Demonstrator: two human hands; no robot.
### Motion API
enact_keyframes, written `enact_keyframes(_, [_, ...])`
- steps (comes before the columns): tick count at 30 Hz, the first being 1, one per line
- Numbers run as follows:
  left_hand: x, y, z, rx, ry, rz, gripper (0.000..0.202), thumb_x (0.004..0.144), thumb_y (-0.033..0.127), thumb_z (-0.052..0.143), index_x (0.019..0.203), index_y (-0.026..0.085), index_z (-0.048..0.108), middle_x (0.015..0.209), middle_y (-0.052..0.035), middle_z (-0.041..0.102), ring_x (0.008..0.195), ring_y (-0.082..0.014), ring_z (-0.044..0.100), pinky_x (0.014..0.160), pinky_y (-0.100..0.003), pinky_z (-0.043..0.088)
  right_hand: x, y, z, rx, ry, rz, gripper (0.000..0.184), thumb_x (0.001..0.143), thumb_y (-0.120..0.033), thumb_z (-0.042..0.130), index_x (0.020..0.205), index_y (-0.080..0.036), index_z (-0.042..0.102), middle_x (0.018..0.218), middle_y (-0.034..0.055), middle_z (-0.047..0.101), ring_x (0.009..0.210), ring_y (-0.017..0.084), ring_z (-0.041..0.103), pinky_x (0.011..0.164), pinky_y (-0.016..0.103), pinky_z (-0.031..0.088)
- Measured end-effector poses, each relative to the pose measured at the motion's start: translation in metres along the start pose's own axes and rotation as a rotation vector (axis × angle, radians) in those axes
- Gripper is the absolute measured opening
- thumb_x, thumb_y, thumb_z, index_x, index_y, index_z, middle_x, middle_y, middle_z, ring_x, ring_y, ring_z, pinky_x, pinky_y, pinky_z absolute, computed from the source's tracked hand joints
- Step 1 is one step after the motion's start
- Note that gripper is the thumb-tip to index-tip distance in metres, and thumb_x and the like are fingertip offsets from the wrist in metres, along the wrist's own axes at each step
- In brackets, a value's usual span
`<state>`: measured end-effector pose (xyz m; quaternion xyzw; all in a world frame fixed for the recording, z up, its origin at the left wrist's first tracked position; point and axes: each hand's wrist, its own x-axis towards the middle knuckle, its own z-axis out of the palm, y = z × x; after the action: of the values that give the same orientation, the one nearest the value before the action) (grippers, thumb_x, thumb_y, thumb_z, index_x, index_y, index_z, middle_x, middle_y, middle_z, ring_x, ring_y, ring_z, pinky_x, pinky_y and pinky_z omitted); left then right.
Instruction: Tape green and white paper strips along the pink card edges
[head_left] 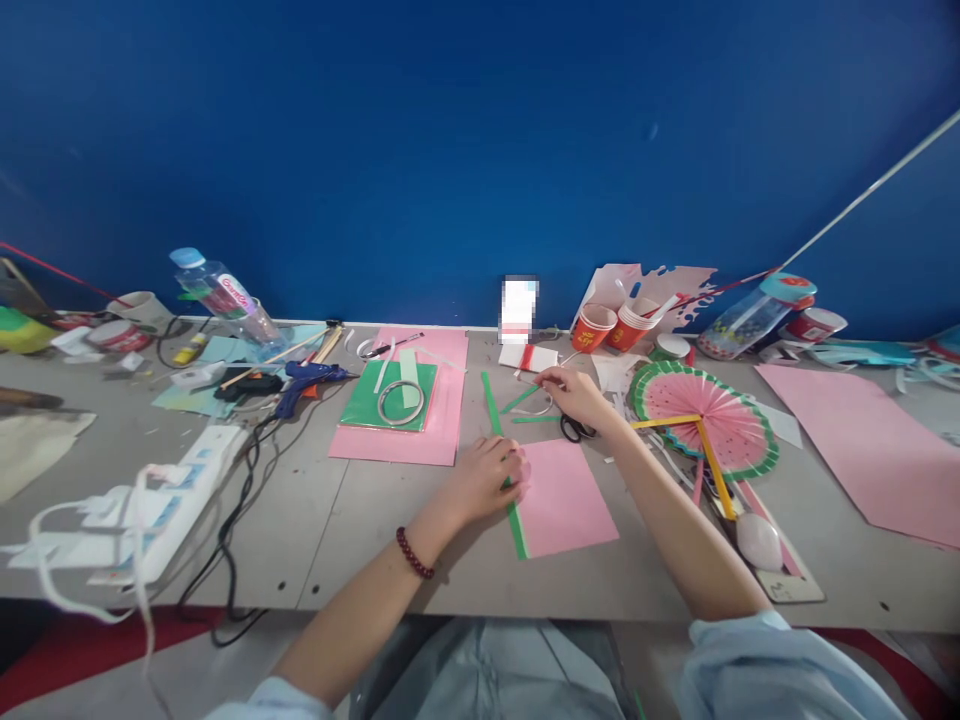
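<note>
Pink square (pixel 568 500): in the head view it lies at the near middle of the table (pixel 585 588), a long green strip (pixel 490 404) along its left edge and running on past its far left corner. I judge that edge lined up; whether the strip is stuck, I cannot tell. The right and near edges are bare. The left hand (pixel 486 474) rests on strip and square, unclenched. The right hand (pixel 576 398) has fingertips at a short strip (pixel 517 401) (scissors (pixel 572 430) just nearer); whether they pinch it, I cannot tell.
</note>
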<state>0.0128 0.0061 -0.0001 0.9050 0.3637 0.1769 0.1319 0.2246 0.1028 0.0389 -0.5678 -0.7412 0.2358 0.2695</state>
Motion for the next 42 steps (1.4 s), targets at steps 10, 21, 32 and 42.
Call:
enact_keyframes(10, [0.001,0.000,0.002,-0.018,0.011,0.073,0.010,0.083,0.028,0.058,0.083,0.019,0.062,0.097,-0.0070,0.062,0.099,-0.0221,0.054,0.086,-0.034,0.041,-0.010,0.004,0.013,-0.353,0.025,0.058,0.024,0.083,-0.018,0.046,0.095,-0.019,0.067,0.094,0.0081,0.069,0.084,0.020,0.061,0.069,0.026,0.040])
enact_keyframes(21, [0.000,0.014,-0.007,0.055,-0.100,0.120,0.017,0.085,0.027,0.052,0.087,0.018,0.066,0.090,-0.0075,0.064,0.087,-0.0214,0.058,0.081,-0.035,0.042,-0.039,0.011,0.008,-0.462,-0.084,0.024,0.031,0.081,-0.012,0.048,0.110,-0.015,0.061,0.109,0.0117,0.062,0.106,0.023,0.054,0.087,0.029,0.040])
enact_keyframes(32, [-0.001,0.015,-0.005,0.043,-0.075,0.140,0.030,0.086,0.038,0.055,0.107,0.017,0.061,0.113,-0.0089,0.062,0.106,-0.0242,0.054,0.092,-0.038,0.042,-0.048,0.030,0.024,-0.690,0.010,-0.019,0.039,0.083,-0.006,0.041,0.115,-0.018,0.060,0.111,0.0111,0.061,0.105,0.025,0.051,0.087,0.033,0.039])
enact_keyframes(42, [0.000,0.012,-0.003,0.062,-0.006,0.086,0.012,0.085,0.023,0.055,0.093,0.018,0.062,0.107,-0.0074,0.061,0.101,-0.0224,0.055,0.089,-0.035,0.044,-0.050,0.033,0.032,-0.527,0.206,-0.129,0.037,0.081,-0.009,0.044,0.113,-0.017,0.061,0.112,0.0103,0.062,0.101,0.026,0.052,0.084,0.038,0.042])
